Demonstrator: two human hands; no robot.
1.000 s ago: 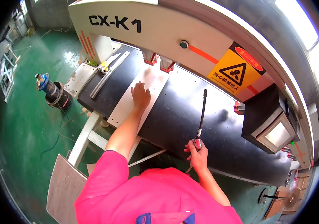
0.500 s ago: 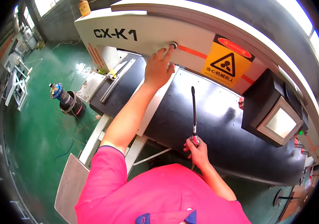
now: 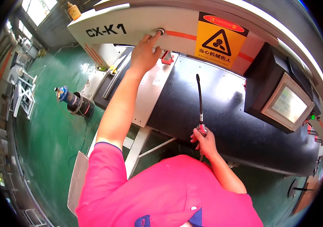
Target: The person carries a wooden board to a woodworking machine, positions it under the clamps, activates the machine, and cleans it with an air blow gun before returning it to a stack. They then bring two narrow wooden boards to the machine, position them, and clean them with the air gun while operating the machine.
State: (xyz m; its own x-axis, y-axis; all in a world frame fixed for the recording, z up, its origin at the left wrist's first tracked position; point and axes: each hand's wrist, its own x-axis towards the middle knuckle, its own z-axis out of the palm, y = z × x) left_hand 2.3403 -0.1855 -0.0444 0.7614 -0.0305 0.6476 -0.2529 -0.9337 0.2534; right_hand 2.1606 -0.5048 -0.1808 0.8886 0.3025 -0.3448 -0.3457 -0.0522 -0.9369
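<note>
My left hand (image 3: 144,56) reaches up to the white beam of the machine marked CX-K1. Its index fingertip touches a round push button (image 3: 161,31), and the thumb stands apart from the fingers. It holds nothing. Lower down, my right hand (image 3: 207,143) is wrapped round an air blow gun (image 3: 202,129) with a red and silver body. The gun's long black nozzle points up, over the black worktable (image 3: 176,102). Part of the grip is hidden by my fingers.
A yellow caution sign (image 3: 221,41) is on the beam, right of the button. The control box with a screen (image 3: 288,104) juts out at the right. Left of the table, a blue-topped cylinder (image 3: 69,96) stands in a black bucket. An orange bottle (image 3: 73,11) sits on the beam.
The view has shifted, so the beam and my left hand appear farther left and higher. A red part beside the left hand has come into view. The fingertip stays at the button.
</note>
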